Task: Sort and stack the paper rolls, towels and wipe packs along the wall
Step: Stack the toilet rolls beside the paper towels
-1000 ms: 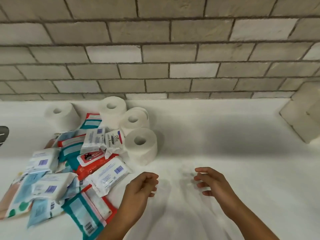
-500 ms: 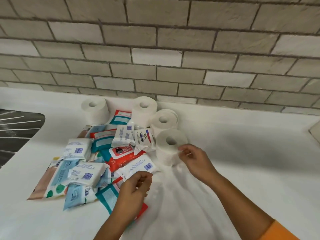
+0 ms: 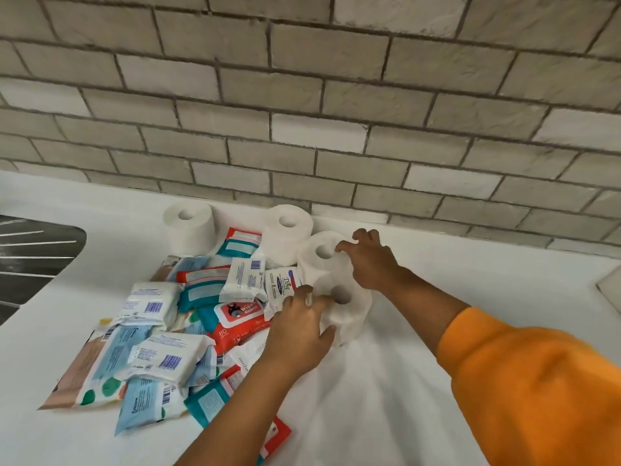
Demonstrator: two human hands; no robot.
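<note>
Nearest on the white counter, at 6 o'clock, the corner of a red pack shows beside the left forearm. At 4 o'clock an orange sleeve covers the right arm.

Further out, the left hand grips the near roll, which stands on end. Its fingers curl over the top rim at the roll's 9 o'clock, and the thumb presses the side at 7 o'clock.

Wipe packs lie in a loose, overlapping pile from that roll's 10 o'clock round to its 7 o'clock, with white, blue, teal and red ones mixed.

Close behind the near roll, at its 11 o'clock, stands the second roll. The right hand holds it from 3 o'clock, fingers curled on the top edge and one fingertip by the core hole.

A third roll stands just beside the second at 10 o'clock, near the brick wall. A fourth roll stands apart at the pile's far edge.

Part of a sink shows at far 9 o'clock.
</note>
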